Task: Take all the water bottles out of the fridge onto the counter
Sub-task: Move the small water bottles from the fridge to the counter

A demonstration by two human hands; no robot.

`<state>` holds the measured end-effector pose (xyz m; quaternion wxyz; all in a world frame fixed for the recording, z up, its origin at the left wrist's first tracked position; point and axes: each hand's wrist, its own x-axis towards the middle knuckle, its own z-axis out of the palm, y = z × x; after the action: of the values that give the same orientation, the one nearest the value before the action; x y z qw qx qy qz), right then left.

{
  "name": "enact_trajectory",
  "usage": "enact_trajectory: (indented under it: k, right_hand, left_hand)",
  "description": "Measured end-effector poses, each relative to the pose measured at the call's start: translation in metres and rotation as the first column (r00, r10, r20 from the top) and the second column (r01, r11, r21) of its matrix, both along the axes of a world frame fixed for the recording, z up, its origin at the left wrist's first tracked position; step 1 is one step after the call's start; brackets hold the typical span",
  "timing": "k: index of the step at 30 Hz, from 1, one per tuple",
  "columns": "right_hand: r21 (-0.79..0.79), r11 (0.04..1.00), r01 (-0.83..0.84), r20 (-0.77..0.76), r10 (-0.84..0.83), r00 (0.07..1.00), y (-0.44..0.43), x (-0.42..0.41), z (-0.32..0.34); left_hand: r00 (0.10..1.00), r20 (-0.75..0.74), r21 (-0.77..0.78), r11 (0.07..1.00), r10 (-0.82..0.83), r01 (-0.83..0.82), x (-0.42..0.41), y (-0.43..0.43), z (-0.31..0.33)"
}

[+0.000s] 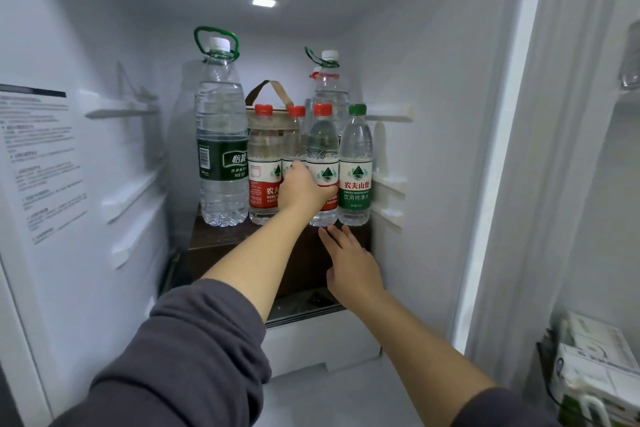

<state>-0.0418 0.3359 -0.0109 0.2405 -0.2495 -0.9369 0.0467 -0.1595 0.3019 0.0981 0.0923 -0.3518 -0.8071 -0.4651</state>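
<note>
Several water bottles stand on a dark shelf inside the open fridge. At the left is a tall green-labelled bottle with a green handle. Beside it stands a red-capped bottle, with another red-capped one behind. My left hand is wrapped around the front red-capped bottle. A green-capped bottle stands at the right. A second tall bottle is at the back. My right hand hovers just below the held bottle's base, fingers apart, holding nothing.
A beige bag with a brown strap stands behind the small bottles. White shelf rails line both fridge walls. The fridge door at the right holds cartons in its lower bin. A white drawer sits below the shelf.
</note>
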Motion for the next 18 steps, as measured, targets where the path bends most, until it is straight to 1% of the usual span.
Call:
enact_trajectory:
  k: [8, 13, 15, 18]
  right_hand:
    - [-0.006, 1.000, -0.010, -0.032, 0.010, 0.999, 0.000, 0.000, -0.004]
    - [-0.004, 1.000, -0.007, -0.041, 0.007, 0.999, 0.001, -0.002, -0.005]
    - [-0.006, 1.000, 0.000, -0.037, -0.001, 0.999, 0.001, -0.002, -0.005]
    - [-0.013, 1.000, 0.003, -0.031, -0.004, 1.000, -0.001, -0.002, -0.005]
  left_hand:
    - [0.999, 0.010, 0.062, 0.998, -0.034, 0.034, -0.004, -0.008, -0.002]
    - [0.998, -0.057, 0.013, 1.000, -0.015, 0.016, -0.007, -0.026, 0.001]
    - [0.997, -0.081, -0.023, 1.000, 0.015, -0.017, -0.011, -0.038, 0.003]
    - [0.994, -0.079, -0.047, 0.996, 0.077, -0.081, -0.019, -0.059, 0.003]
